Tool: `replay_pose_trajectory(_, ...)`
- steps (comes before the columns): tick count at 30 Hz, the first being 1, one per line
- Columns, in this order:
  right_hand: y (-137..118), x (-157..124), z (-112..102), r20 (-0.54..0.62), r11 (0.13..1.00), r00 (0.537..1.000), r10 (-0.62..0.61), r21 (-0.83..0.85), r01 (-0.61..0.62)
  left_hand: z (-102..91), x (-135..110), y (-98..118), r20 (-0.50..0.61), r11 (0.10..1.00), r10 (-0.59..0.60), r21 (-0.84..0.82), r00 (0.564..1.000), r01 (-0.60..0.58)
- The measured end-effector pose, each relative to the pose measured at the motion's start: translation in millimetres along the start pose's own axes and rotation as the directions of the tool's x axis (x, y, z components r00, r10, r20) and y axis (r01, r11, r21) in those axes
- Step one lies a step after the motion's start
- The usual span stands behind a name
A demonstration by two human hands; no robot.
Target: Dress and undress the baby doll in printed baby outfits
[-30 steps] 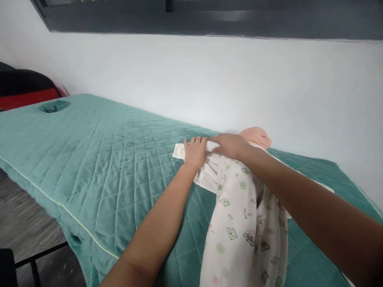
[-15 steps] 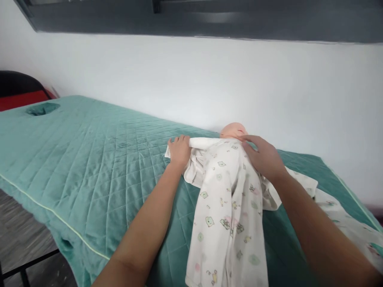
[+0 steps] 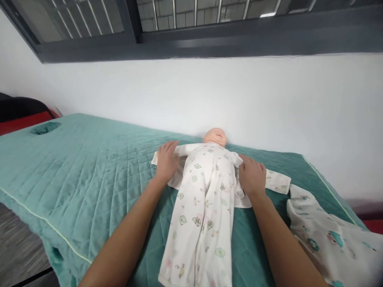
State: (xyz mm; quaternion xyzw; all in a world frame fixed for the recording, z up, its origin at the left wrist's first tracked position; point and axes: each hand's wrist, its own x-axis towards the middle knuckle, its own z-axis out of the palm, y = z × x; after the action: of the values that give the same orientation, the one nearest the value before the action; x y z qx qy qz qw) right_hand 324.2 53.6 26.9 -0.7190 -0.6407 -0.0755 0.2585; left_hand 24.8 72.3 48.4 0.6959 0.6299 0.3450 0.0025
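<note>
A baby doll (image 3: 214, 136) lies on its back with its head by the wall. White baby clothes (image 3: 206, 191) printed with small green and pink figures cover its body, the legs stretching towards me. Its arms are spread sideways in the sleeves. My left hand (image 3: 168, 161) is closed over the sleeve on the left, and the white cuff sticks out past my fingers. On the other side my right hand (image 3: 252, 174) has its fingers curled around the other sleeve (image 3: 278, 181), whose end shows beyond the hand.
A green quilted cover (image 3: 98, 171) lies over the bed, with a round hole (image 3: 46, 128) at the far left. Another printed white cloth (image 3: 335, 235) lies at the right. Behind are a white wall (image 3: 134, 91) and a barred window (image 3: 203, 16). A black and red chair (image 3: 26, 111) stands at the left.
My right hand has moved from beside the doll's neck out onto the sleeve on the right. The left hand stays at its sleeve. The view has tilted up, showing more window.
</note>
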Motion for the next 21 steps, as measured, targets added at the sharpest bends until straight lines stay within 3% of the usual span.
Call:
replay_pose_trajectory(3,11,5,0,-0.033,0.991,0.992,0.123,0.056,-0.121,-9.5,0,40,0.082,0.962,0.086,-0.265,0.993,-0.062)
replay_pose_trajectory(5,15,6,0,-0.053,0.979,0.981,0.186,0.09,-0.181,-9.9,6,76,0.181,0.931,0.267,-0.302,0.947,-0.205)
replay_pose_trajectory(7,16,7,-1,-0.05,0.969,0.972,0.231,0.102,-0.225,-5.0,17,113,0.316,0.899,0.43,-0.236,0.846,-0.369)
replay_pose_trajectory(8,16,7,-1,-0.04,0.964,0.967,0.252,0.102,-0.246,-1.0,23,131,0.396,0.89,0.453,-0.149,0.799,-0.431)
replay_pose_trajectory(11,15,7,-4,-0.011,0.951,0.956,0.293,0.103,-0.291,14.7,39,176,0.668,0.833,0.363,0.08,0.65,-0.547)
replay_pose_trajectory(13,14,7,-6,0.007,0.949,0.955,0.297,0.105,-0.296,26.5,46,196,0.764,0.808,0.286,0.133,0.579,-0.574)
replay_pose_trajectory(15,14,7,-7,0.022,0.95,0.955,0.295,0.1,-0.296,38.3,48,207,0.785,0.8,0.262,0.149,0.562,-0.581)
replay_pose_trajectory(21,13,8,-11,0.07,0.957,0.961,0.268,0.098,-0.274,64.2,47,214,0.776,0.782,0.246,0.195,0.581,-0.592)
